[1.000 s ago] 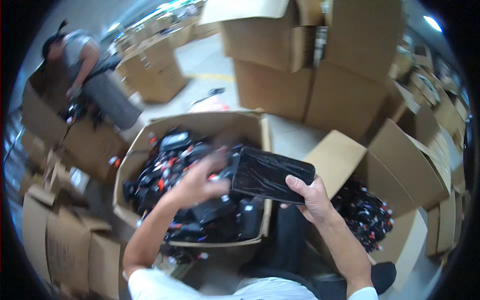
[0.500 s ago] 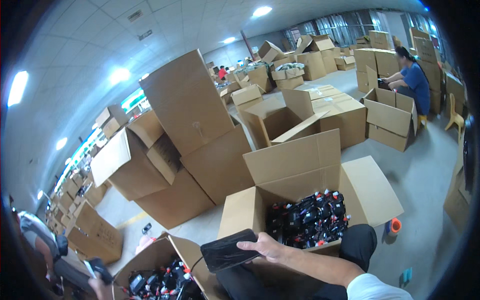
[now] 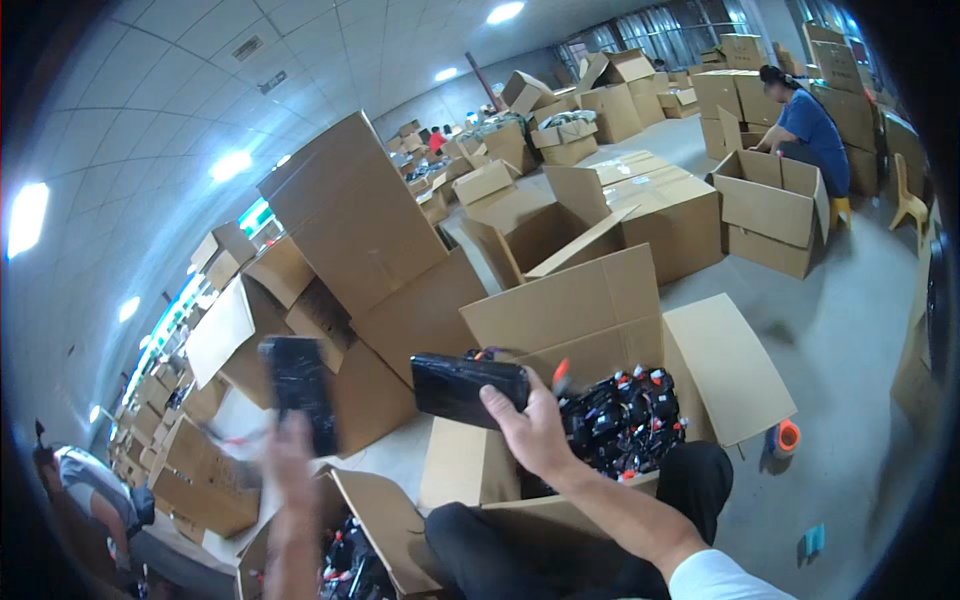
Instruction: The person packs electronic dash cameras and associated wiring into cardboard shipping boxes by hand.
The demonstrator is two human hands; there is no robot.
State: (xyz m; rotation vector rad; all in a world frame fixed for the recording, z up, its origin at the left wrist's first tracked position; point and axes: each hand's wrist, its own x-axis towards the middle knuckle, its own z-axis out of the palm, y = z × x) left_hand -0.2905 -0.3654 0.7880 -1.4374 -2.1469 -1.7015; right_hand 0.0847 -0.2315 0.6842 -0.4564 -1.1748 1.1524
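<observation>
My right hand (image 3: 530, 425) grips a flat black rectangular pack (image 3: 462, 388) wrapped in shiny film, its thumb on the upper face. An orange-red tip (image 3: 562, 374) shows beside that hand. On the left, my left hand (image 3: 291, 465), blurred by motion, holds a second black pack (image 3: 304, 392) upright, and a thin wire trails off it. Below the right hand, an open carton (image 3: 560, 310) contains many black pieces (image 3: 630, 425) with red and white ends. Under my left forearm another open carton (image 3: 385, 525) holds similar black pieces (image 3: 350, 560).
Stacked brown cartons (image 3: 350, 210) rise ahead on the left. An orange-centred roll (image 3: 788, 436) and a small teal piece (image 3: 812, 541) lie on the floor at right. One person in blue (image 3: 815, 130) sits beside a carton; another person (image 3: 90, 490) bends at far left.
My left hand has come up from the lower left, raising its black pack. My right hand has lifted and levelled its pack. The whole view has shifted slightly.
</observation>
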